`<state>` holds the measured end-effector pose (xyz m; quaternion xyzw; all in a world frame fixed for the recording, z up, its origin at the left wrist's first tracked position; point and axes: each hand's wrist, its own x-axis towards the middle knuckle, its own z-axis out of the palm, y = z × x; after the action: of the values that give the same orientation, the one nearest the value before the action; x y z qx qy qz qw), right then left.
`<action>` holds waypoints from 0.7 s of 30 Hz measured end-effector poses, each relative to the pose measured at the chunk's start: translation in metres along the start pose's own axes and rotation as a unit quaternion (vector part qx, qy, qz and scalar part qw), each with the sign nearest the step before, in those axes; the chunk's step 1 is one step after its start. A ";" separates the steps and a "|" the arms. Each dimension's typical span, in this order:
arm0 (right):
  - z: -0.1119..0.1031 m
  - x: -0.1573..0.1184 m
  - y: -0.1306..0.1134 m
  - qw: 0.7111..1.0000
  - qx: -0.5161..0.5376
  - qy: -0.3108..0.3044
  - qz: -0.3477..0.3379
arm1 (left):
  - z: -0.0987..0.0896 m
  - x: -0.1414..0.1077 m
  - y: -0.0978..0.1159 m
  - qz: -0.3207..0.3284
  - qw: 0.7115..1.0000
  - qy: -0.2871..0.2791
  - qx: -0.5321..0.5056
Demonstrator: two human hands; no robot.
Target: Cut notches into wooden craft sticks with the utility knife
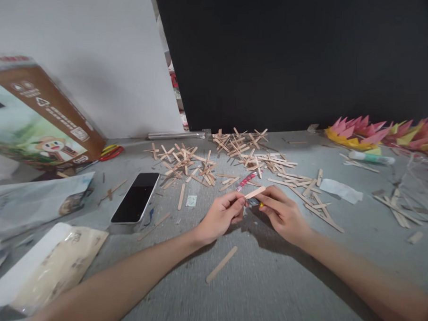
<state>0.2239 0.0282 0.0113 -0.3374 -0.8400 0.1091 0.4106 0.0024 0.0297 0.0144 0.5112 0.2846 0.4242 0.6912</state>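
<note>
My left hand (221, 215) is closed, its thumb and forefinger pinching the near end of a wooden craft stick (255, 192). Close beside it, my right hand (281, 213) is also closed, its fingertips at a small grey and yellow object (254, 202) below the stick; its kind cannot be made out. The two hands meet just above the grey table (180, 291). A single loose craft stick (222, 264) lies on the table in front of them. Just beyond the fingers is a red and clear plastic wrapper (247, 179).
Behind the hands lie heaps of crossed craft sticks (183, 160) and loose sticks (320, 203). To the left are a phone (135, 198), a plastic packet (60, 267) and a printed box (41, 120). At right stand a glue stick (372, 158) and pink-yellow paper crafts (360, 131). A black panel (303, 60) rises behind.
</note>
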 end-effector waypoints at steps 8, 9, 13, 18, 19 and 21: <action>-0.003 0.003 -0.004 1.000 0.010 -0.004 -0.002 | -0.002 -0.001 0.000 0.015 1.000 -0.021 0.017; -0.003 0.003 -0.004 1.000 0.012 -0.003 -0.001 | -0.002 -0.001 -0.001 0.016 1.000 -0.018 0.006; -0.002 0.004 -0.004 1.000 0.012 0.005 0.000 | -0.002 0.000 -0.004 0.010 1.000 -0.015 -0.014; -0.003 0.004 -0.006 1.000 0.004 -0.002 0.001 | -0.003 -0.001 -0.003 0.006 1.000 -0.023 0.013; -0.003 0.004 -0.006 1.000 0.003 -0.002 0.000 | -0.004 -0.001 -0.003 0.005 1.000 -0.024 0.018; -0.003 0.004 -0.006 1.000 0.003 -0.002 -0.003 | -0.004 -0.001 -0.003 0.004 0.999 -0.025 0.022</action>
<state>0.2216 0.0265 0.0183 -0.3335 -0.8415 0.1111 0.4103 -0.0001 0.0303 0.0103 0.5379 0.2745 0.4078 0.6849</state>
